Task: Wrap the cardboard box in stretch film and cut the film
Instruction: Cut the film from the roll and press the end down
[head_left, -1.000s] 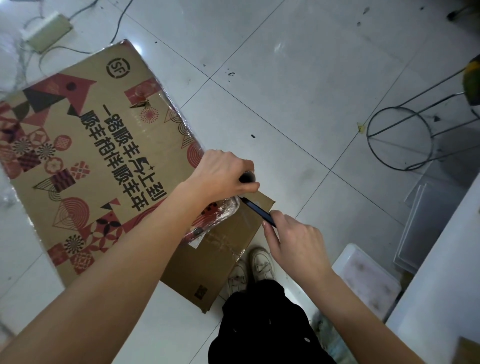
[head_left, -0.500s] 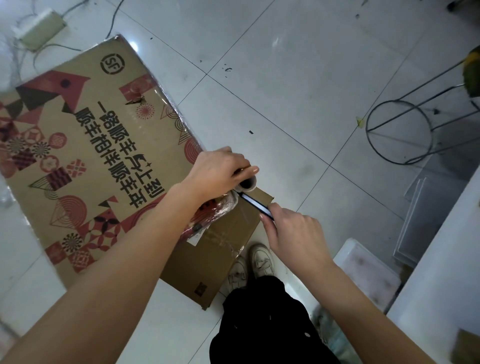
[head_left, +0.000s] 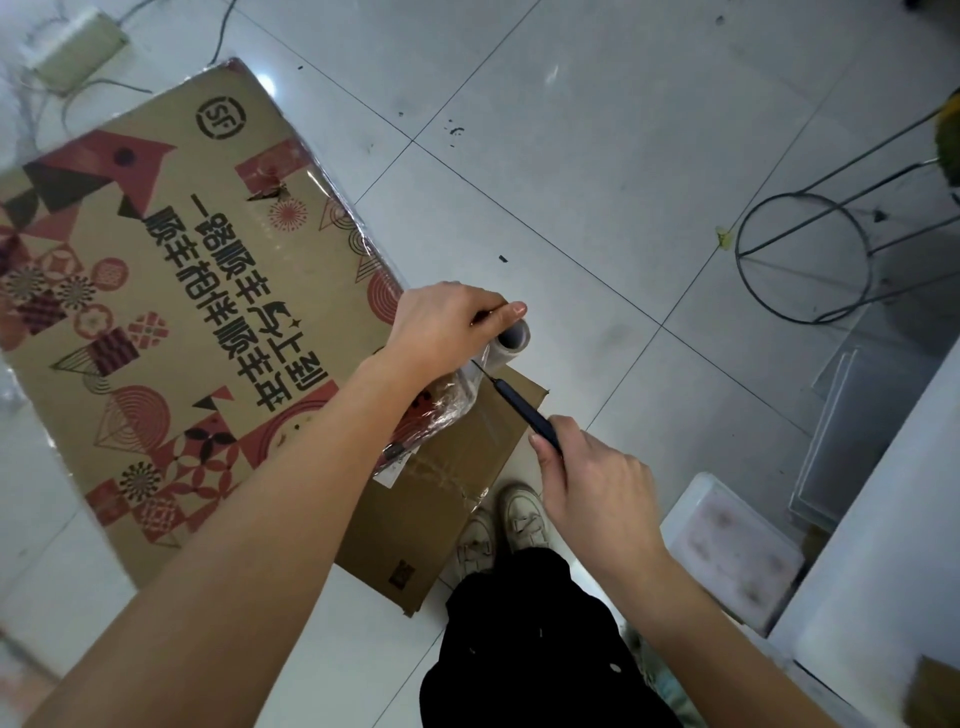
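the left hand (head_left: 447, 327) grips the film roll (head_left: 511, 338), fingers curled over its top and thumb laid along it, just past the near right corner of the cardboard box (head_left: 182, 312). the right hand (head_left: 587, 483) is clamped on the dark handle of a knife (head_left: 524, 410), whose thin blade reaches up to the stretched film (head_left: 452, 400) directly under the left hand.

compared with 1 second ago, the roll has tipped so its open core end now shows beyond the left thumb, and the blade tip has moved closer in beneath the roll, apparently touching the bunched film there. that suggests the wrapping is done and the cut is beginning or just under way; whether the film has parted yet cannot be told.

the knife's long axis runs diagonally, handle at the right hand and tip pointing away and leftward toward the left hand. the roll's axis seems to lie roughly in the same direction, its open end pointing away from the left wrist. the box lies flat on the floor (head_left: 597, 156), its long axis stretching away to the left of the left forearm.
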